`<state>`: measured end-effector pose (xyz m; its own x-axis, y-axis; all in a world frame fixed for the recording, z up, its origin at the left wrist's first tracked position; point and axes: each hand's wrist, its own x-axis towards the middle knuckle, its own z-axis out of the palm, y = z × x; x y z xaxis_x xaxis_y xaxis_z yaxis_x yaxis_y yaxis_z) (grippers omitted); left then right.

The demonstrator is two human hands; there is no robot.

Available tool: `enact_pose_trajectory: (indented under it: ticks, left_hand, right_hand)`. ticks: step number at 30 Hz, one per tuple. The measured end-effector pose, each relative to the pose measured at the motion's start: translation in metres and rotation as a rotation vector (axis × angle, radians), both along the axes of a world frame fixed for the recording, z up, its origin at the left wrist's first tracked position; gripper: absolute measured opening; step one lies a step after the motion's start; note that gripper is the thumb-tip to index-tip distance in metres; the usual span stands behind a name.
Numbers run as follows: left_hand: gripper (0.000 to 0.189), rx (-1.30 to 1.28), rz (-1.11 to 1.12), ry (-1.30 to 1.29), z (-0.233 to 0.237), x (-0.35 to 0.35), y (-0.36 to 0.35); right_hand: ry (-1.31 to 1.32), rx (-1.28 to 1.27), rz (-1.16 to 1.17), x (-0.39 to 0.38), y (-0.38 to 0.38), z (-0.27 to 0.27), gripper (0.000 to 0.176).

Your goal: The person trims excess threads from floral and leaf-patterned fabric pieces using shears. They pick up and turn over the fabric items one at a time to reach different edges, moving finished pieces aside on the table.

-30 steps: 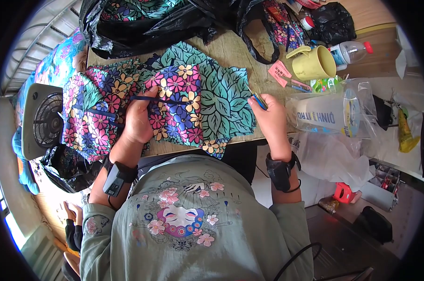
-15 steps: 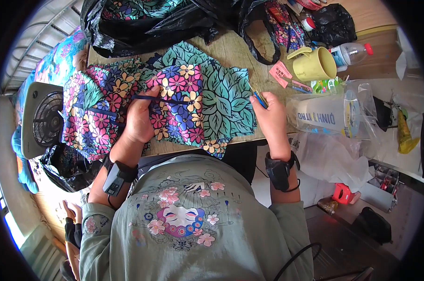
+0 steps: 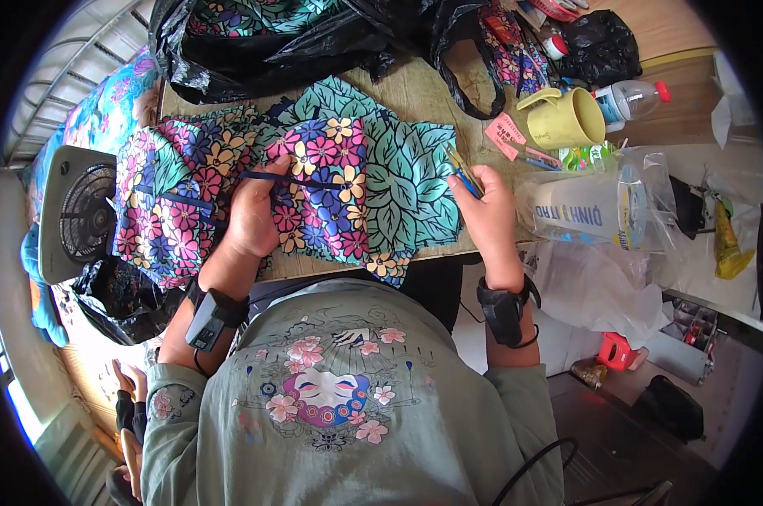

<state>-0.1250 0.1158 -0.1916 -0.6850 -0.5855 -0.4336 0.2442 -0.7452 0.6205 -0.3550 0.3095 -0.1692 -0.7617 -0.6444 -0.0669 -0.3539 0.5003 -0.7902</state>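
L hand sits on the floral fabric piece at the table's front edge, fingers curled onto the near end of the navy cord that runs across the print. It's pinned or pinched, can't say which, and the hand is in the same spot as 1 s ago. R hand is closed round small blue-handled snips at the right edge of the teal leaf fabric. That's the only real change: the R hand has crept up and inward a bit, and the snips now tilt steeper, w/ pale tips showing over the teal edge where they were tucked lower before. Blades open or shut: too small to tell. Hands are well apart, w/ the fabric spread between them. The fabric itself hasn't shifted, and the 2nd floral stack is unmoved on the L by the fan. My read: the tool is being readied or re-gripped, not yet at the cord, so no cut or trim has started and the L hand is just holding the piece steady. Yellow mug, bottle and black bags haven't moved. Another person's hand shows low L, not involved.
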Motion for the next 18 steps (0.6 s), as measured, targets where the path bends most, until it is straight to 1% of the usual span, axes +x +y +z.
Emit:
enact_pose_trajectory:
  ticks: [2, 7, 10, 11, 14, 15, 17, 18]
  left_hand:
    - [0.032, -0.006, 0.010, -0.013, -0.001, 0.000, 0.000]
    - [0.033, -0.005, -0.011, 0.011, -0.002, 0.001, -0.001]
    - [0.034, -0.021, -0.043, 0.022, -0.001, 0.001, -0.001]
    - [0.034, -0.017, -0.051, 0.043, 0.006, -0.001, 0.001]
    - [0.035, -0.008, -0.065, 0.084, 0.018, -0.004, 0.004]
    - [0.035, -0.010, -0.069, 0.078, 0.019, -0.005, 0.004]
    - [0.036, -0.016, -0.079, 0.067, 0.022, -0.006, 0.005]
    - [0.036, -0.017, -0.083, 0.068, 0.023, -0.007, 0.007]
  right_hand:
    - [-0.050, -0.064, 0.003, 0.000, 0.000, -0.001, 0.020]
    - [-0.028, -0.119, -0.012, 0.008, -0.004, 0.002, 0.020]
    - [-0.040, -0.328, 0.008, 0.010, -0.005, -0.007, 0.021]
    - [-0.040, -0.329, 0.011, 0.013, -0.007, -0.003, 0.021]
    - [-0.218, -0.445, 0.049, 0.028, -0.018, 0.020, 0.019]
    - [-0.218, -0.446, 0.050, 0.033, -0.024, 0.021, 0.019]
    - [-0.071, -0.442, 0.169, 0.046, -0.041, 0.023, 0.018]
    - [-0.061, -0.464, 0.255, 0.057, -0.050, 0.032, 0.018]
